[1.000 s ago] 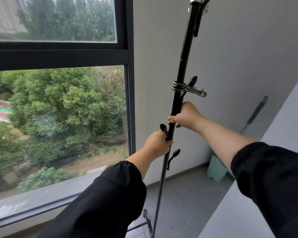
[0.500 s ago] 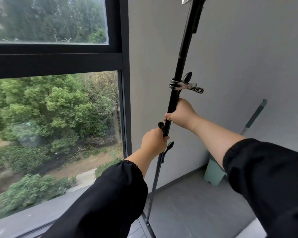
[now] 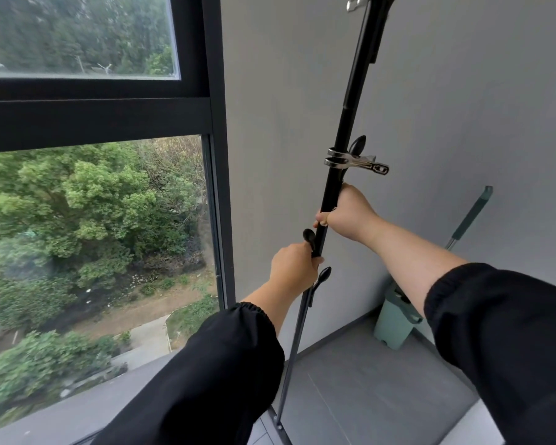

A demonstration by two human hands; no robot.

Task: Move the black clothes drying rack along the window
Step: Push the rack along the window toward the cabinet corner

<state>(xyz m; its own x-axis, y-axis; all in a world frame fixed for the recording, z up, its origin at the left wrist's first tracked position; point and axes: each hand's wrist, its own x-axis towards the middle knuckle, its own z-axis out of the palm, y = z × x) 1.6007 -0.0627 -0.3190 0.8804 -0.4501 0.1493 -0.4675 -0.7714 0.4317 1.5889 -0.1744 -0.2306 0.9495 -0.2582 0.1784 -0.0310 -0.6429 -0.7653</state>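
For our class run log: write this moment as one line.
phase: moving | left hand: gripping black metal rack pole | right hand: gripping pole higher | silver metal clip: clamped above

Grey floor (image 3: 366, 390): rack base (image 3: 278, 423), green bucket (image 3: 395, 322).

Left of my two-handed grip the black window frame (image 3: 217, 155) stands close. Behind it is the grey wall (image 3: 286, 123). Just above the upper grip a metal clip (image 3: 355, 162) juts right. Low right, a green bucket (image 3: 395, 322) fills the corner; the floor (image 3: 366, 396) nearer me lies open.
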